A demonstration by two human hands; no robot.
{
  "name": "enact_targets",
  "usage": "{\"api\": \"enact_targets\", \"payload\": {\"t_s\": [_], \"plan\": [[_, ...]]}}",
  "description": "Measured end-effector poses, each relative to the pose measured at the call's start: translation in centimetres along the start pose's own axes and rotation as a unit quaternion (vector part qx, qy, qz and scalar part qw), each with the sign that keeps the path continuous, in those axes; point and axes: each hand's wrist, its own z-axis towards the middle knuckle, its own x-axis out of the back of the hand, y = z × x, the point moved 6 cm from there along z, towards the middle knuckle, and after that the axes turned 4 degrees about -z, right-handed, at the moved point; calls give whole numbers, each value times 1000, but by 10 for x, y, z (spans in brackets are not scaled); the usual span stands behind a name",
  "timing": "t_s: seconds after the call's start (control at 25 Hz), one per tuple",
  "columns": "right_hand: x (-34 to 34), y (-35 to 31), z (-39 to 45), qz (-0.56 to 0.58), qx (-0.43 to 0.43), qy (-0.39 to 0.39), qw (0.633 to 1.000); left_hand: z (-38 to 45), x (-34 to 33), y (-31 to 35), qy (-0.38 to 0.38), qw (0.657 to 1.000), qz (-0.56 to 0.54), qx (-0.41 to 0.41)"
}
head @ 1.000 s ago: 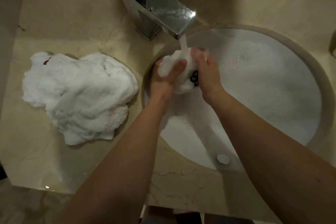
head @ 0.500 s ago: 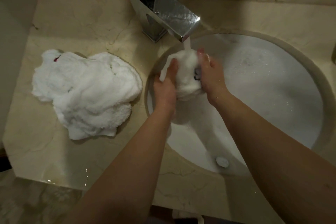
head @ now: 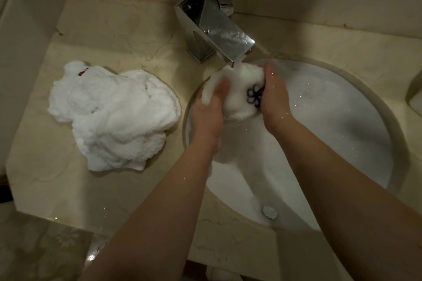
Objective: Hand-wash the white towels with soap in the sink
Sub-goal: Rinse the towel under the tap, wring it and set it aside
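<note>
A small white towel (head: 242, 89) with a black flower mark is bunched up over the white sink (head: 342, 143), right under the running water from the chrome tap (head: 214, 27). My left hand (head: 209, 114) grips its left side with the thumb laid across the cloth. My right hand (head: 275, 102) grips its right side beside the black mark. Both wrists are wet. Foamy water covers the sink's bottom.
A heap of white towels (head: 112, 116) lies on the beige marble counter (head: 57, 180) left of the sink. The sink's overflow hole (head: 269, 211) shows near its front wall. A wall closes the counter at the left and at the back.
The bunched towel has turned between my hands, so its black mark shows more. Both hands stay under the tap. The camera has tilted a little.
</note>
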Motion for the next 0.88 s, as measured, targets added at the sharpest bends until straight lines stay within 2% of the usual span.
{"api": "enact_targets", "payload": {"t_s": [0.16, 0.24, 0.32, 0.44, 0.56, 0.88], "plan": [[14, -44, 13, -34, 99, 39, 994, -2, 4, 6, 70, 997, 17, 37], [13, -70, 25, -39, 131, 22, 990, -6, 4, 11, 83, 995, -7, 53], [0, -96, 34, -93, 146, -15, 985, -9, 4, 19, 83, 995, -6, 55], [-31, -119, 42, -183, 143, -81, 969, -9, 6, 29, 68, 996, 26, 46], [-48, -132, 37, -177, 126, -117, 969, -14, 5, 38, 55, 997, 35, 48], [-54, -137, 32, -131, 94, -118, 980, -17, 15, 41, 65, 996, 16, 61]]}}
